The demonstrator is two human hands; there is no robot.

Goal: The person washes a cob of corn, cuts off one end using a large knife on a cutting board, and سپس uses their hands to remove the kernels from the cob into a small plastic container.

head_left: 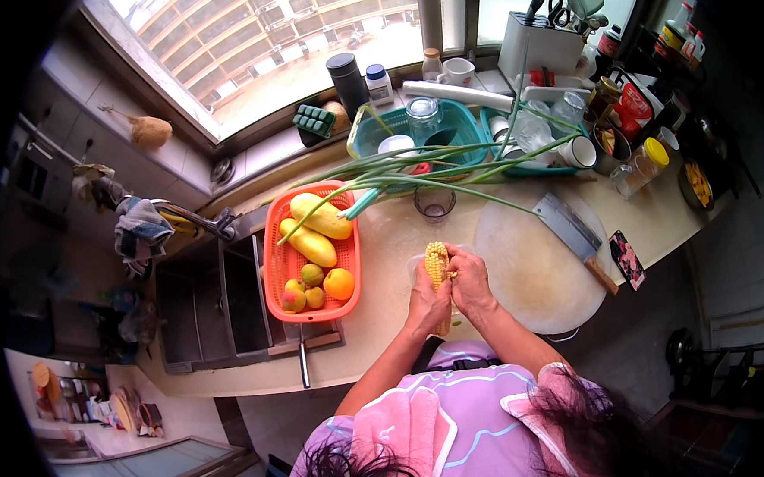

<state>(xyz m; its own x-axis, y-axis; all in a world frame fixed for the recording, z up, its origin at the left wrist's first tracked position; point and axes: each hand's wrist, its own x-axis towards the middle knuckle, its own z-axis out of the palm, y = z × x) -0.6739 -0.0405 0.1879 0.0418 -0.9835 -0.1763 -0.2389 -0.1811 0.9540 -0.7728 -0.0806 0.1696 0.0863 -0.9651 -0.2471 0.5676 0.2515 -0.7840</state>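
A yellow corn cob (436,258) stands nearly upright between my hands, over the counter's front part. My left hand (428,302) is wrapped round its lower part. From the other side, the fingers of my right hand (472,282) are bent in and press on the kernels at mid-cob. The cob's lower end shows below my left hand. Behind my fingers a clear dish is partly hidden on the counter. Just beyond the cob stands a clear glass (435,203).
Right of my hands, a cleaver (572,228) lies on a round cutting board (522,274). An orange basket (357,283) of fruit stands by the sink (191,305) at left. Long green onions (413,172) stretch across the back, before teal baskets (467,130) of cups.
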